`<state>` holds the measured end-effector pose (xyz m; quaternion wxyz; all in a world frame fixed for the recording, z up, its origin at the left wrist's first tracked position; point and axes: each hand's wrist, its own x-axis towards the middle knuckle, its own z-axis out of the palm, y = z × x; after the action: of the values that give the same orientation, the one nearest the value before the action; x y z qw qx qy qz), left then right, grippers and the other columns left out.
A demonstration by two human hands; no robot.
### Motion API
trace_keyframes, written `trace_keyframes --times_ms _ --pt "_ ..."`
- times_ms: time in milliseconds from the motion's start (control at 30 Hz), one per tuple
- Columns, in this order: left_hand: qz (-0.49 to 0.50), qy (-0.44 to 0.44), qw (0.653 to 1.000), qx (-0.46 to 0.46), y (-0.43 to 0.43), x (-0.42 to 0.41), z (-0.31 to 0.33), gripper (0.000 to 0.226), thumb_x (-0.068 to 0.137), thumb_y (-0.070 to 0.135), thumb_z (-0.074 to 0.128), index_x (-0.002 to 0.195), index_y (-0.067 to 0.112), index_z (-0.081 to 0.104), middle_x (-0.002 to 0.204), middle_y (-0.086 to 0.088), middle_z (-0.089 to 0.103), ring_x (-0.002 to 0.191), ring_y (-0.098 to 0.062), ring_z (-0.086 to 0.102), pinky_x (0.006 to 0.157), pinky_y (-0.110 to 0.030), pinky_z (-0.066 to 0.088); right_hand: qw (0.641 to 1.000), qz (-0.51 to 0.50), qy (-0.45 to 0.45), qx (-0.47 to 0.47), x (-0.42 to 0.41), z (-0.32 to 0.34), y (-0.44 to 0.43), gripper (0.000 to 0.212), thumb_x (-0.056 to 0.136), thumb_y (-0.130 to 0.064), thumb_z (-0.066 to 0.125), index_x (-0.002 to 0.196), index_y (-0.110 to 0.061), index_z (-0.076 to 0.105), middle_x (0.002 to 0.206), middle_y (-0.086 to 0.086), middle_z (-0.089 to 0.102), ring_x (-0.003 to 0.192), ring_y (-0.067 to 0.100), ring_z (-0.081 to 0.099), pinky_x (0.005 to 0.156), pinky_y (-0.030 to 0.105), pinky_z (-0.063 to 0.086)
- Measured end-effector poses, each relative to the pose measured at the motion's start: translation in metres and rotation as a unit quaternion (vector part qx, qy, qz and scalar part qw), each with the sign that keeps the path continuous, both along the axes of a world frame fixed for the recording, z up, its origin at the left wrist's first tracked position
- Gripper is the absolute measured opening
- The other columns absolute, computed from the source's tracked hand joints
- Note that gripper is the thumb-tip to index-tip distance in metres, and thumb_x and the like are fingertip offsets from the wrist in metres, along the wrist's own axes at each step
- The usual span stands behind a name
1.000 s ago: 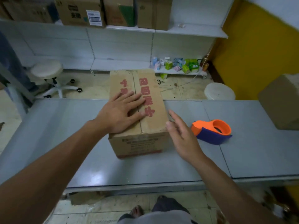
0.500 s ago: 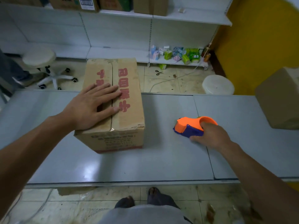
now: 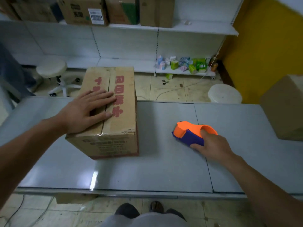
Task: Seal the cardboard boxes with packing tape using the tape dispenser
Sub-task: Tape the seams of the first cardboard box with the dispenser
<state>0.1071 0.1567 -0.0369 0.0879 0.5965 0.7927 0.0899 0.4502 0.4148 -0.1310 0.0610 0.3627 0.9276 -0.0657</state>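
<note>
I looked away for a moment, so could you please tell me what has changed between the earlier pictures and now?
The right hand left the box's side, reached out to the right and took hold of the orange and blue tape dispenser, which sits on the table, not yet lifted. The left hand stayed flat on top of the cardboard box, whose top seam shows no fresh tape.
</note>
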Motion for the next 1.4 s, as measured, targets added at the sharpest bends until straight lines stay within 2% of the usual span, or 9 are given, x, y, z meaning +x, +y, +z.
trace_keyframes --times_ms 133,267,367,467,633,867,1000,1167,1400 --pt "-0.005 -0.023 1.000 -0.002 0.000 0.000 0.005 0.073 0.080 0.083 0.020 0.145 0.050 0.026 0.158 0.019 0.020 0.144 0.006 0.005 0.116 -0.024 -0.004 0.963 -0.085 0.198 -0.165 0.000 0.037 -0.031 0.036 0.080 -0.044 0.073 0.091 -0.017 0.050 0.079 -0.002 0.064 0.076 0.021 0.063 0.065 0.034 0.048" --pt "0.072 -0.128 0.986 0.076 0.000 0.021 0.023 0.061 0.088 0.073 0.037 0.142 0.044 0.040 0.151 0.021 0.031 0.139 0.002 0.020 0.114 -0.035 0.018 0.831 -0.117 0.355 -0.413 0.001 0.081 -0.091 0.030 0.072 -0.036 0.080 0.094 -0.021 0.066 0.085 -0.001 0.074 0.077 0.011 0.069 0.065 0.020 0.051" --pt "0.159 -0.325 0.911 0.200 -0.003 0.055 0.053 0.044 0.093 0.054 0.046 0.128 0.032 0.060 0.125 0.023 0.058 0.113 -0.002 0.056 0.097 -0.035 0.044 0.766 -0.111 0.384 -0.503 -0.002 0.095 -0.138 0.051 0.052 -0.053 0.084 0.086 -0.017 0.072 0.082 0.005 0.074 0.073 0.015 0.068 0.065 0.023 0.052" --pt "0.142 -0.512 0.837 0.127 -0.018 0.078 0.075 0.056 0.084 0.057 0.043 0.115 0.017 0.066 0.105 0.002 0.073 0.096 -0.013 0.070 0.084 -0.029 0.057 0.720 -0.130 0.392 -0.557 -0.012 0.098 -0.179 0.077 0.032 -0.063 0.089 0.082 -0.006 0.070 0.075 0.008 0.073 0.065 0.012 0.067 0.057 0.019 0.050" --pt "0.156 -0.601 0.782 -0.055 -0.056 0.087 0.065 0.065 0.079 0.064 0.048 0.115 0.015 0.068 0.096 -0.001 0.076 0.091 -0.016 0.072 0.070 -0.020 0.056 0.713 -0.116 0.344 -0.599 -0.030 0.103 -0.233 0.084 0.030 -0.062 0.090 0.089 -0.007 0.069 0.082 0.011 0.074 0.069 0.014 0.068 0.059 0.019 0.050" --pt "0.145 -0.653 0.738 -0.088 -0.113 0.070 0.040 0.043 0.081 0.059 0.057 0.088 0.019 0.072 0.085 -0.001 0.069 0.083 -0.016 0.064 0.084 -0.031 0.054 0.721 -0.108 0.290 -0.620 -0.051 0.096 -0.282 0.080 0.034 -0.063 0.089 0.094 -0.014 0.071 0.091 0.008 0.075 0.079 0.017 0.071 0.064 0.021 0.052" --pt "0.149 -0.638 0.750 -0.094 -0.133 0.061 0.032 0.050 0.088 0.051 0.056 0.108 0.008 0.073 0.091 -0.004 0.072 0.089 -0.017 0.065 0.091 -0.032 0.054 0.734 -0.104 0.276 -0.612 -0.062 0.093 -0.302 0.072 0.040 -0.061 0.089 0.095 -0.019 0.072 0.096 0.009 0.075 0.083 0.020 0.071 0.067 0.023 0.052" --pt "0.158 -0.626 0.760 -0.069 -0.148 0.050 0.028 0.041 0.093 0.037 0.058 0.107 0.001 0.069 0.098 -0.010 0.074 0.091 -0.020 0.067 0.090 -0.033 0.054 0.752 -0.105 0.232 -0.607 -0.072 0.099 -0.313 0.067 0.050 -0.051 0.084 0.105 -0.018 0.065 0.099 0.003 0.074 0.090 0.018 0.071 0.070 0.024 0.054" --pt "0.164 -0.566 0.808 0.004 -0.154 0.047 0.025 0.020 0.092 0.025 0.064 0.080 0.011 0.073 0.077 -0.005 0.073 0.072 -0.012 0.066 0.072 -0.024 0.056 0.765 -0.112 0.188 -0.606 -0.080 0.102 -0.316 0.067 0.051 -0.051 0.077 0.109 -0.020 0.062 0.100 -0.003 0.074 0.093 0.014 0.071 0.074 0.026 0.056"
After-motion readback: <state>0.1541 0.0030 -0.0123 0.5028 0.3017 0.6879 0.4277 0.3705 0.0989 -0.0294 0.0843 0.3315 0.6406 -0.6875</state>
